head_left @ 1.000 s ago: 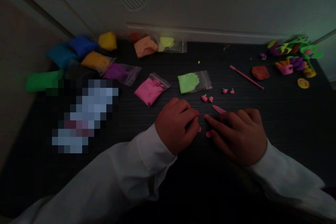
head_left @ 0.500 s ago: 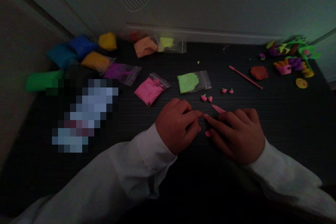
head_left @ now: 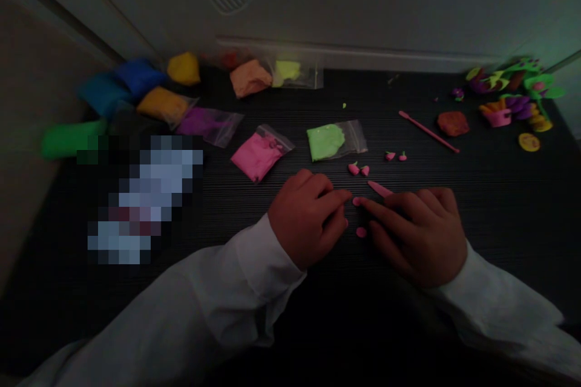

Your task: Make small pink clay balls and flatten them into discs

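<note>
On the dark tabletop, a small flat pink clay disc lies between my hands. My right hand has its index fingertip at the disc's right edge, thumb apart, holding nothing that I can see. My left hand points its index finger at the disc from the left, just short of it, other fingers bent. A second pink clay disc lies by my right thumb, and a bit of pink clay shows at my left thumb. Past my right knuckles, a pointed pink modelling tool is partly hidden.
Small pink clay pieces with green tops lie beyond my hands. Behind are bags of green clay and pink clay, with several more at left. A pink stick tool, brown clay and finished clay figures lie right.
My right hand has shifted slightly right, its fingertip sliding off the middle of the disc to its edge. My left hand has hardly moved. The view has shifted a little.
</note>
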